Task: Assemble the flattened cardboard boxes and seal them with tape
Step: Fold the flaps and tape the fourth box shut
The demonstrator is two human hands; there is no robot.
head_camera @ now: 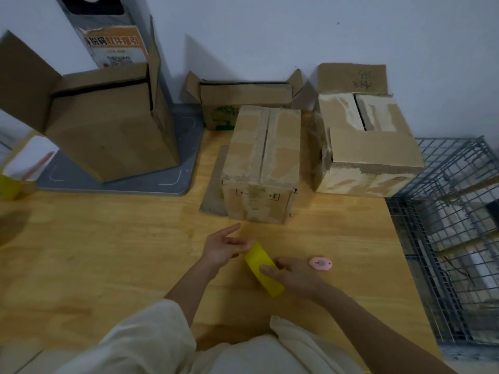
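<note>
Low in the centre of the frame, the yellow tape roll sits over the wooden worktop, the right hand curled round it in a firm grip, the left hand pinching its upper end. A pink cutter lies just right. Above stands a closed cardboard box (seam untaped), other boxes beside and behind. A wire cage lines the right edge; bare wood lies left.

Head view looks steeply down, close over the table, perhaps slightly rightward.
</note>
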